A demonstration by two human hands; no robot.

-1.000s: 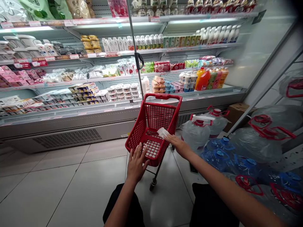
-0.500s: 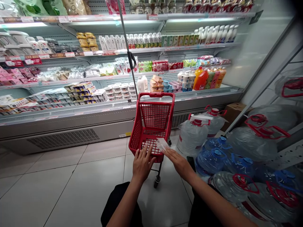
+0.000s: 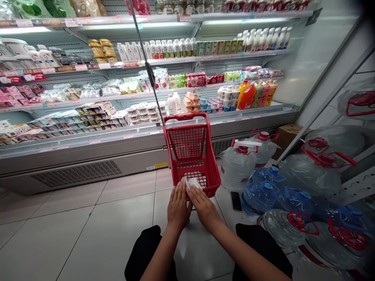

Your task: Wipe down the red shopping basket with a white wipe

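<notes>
A small red shopping cart [image 3: 216,180] with a grid basket stands in front of me. My left hand [image 3: 178,205] lies at the cart's near rim, fingers stretched out and side by side, fingertips close to a white tissue [image 3: 193,182]. My right hand [image 3: 203,206] is beside it, with the tissue under and between its fingers at the same rim. Part of the tissue is hidden by the fingers. The two hands nearly touch.
A refrigerated shelf case [image 3: 88,156] with dairy and drinks runs behind the cart. At right stand large water jugs [image 3: 237,168] and blue-capped bottles [image 3: 259,197]. A phone [image 3: 236,201] lies on the tiled floor [image 3: 117,226] near them.
My right hand has moved left with the tissue, close to my left hand. The cart has turned, its near end swinging right. The phone shows more fully.
</notes>
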